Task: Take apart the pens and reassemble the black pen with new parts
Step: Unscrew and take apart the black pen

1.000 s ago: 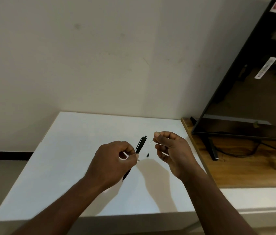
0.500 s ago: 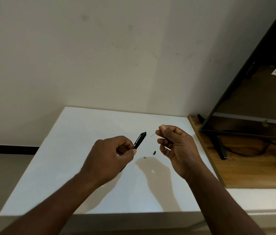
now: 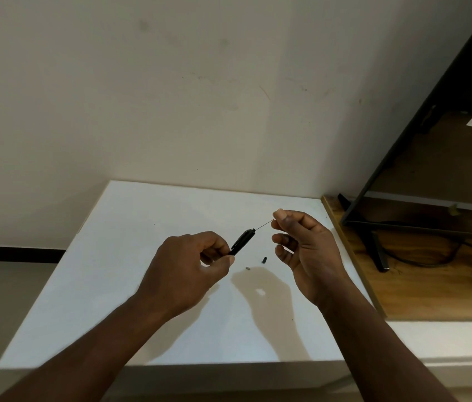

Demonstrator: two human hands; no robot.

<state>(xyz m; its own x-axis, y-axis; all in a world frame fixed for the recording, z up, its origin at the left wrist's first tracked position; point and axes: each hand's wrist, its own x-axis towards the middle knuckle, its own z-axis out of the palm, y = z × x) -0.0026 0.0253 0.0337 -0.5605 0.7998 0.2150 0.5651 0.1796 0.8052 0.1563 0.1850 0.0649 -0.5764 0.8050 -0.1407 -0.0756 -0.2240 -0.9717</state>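
Judging from the head view, the only one there is, the work stands somewhere in its middle. The left hand (image 3: 188, 265) has its fingers and thumb curled round the lower part of the black pen (image 3: 242, 242), so that only the pen's upper end, with the clip, sticks out beyond the grip, tilted up and away toward the other hand. The right hand (image 3: 304, 245) pinches a thin rod (image 3: 264, 224) between thumb and forefinger, its other fingers loosely curled under. The rod's free end meets the tip of the pen's exposed end, right between the two grips; whether it is going in or coming out cannot be told.

Below and between the grips, two loose bits lie on the white table (image 3: 130, 242): a small black piece (image 3: 264, 259) nearer the right hand, and a small grey piece (image 3: 248, 268) just beside it, nearer the left. They are too small to identify, though they look like parts taken off a pen. So some taking apart seems done. What is left, as I judge it, is to settle the rod, refit the loose parts and close the pen. No second pen shows. Beyond the right hand, a television (image 3: 432, 169) stands on a wooden stand (image 3: 432, 285).
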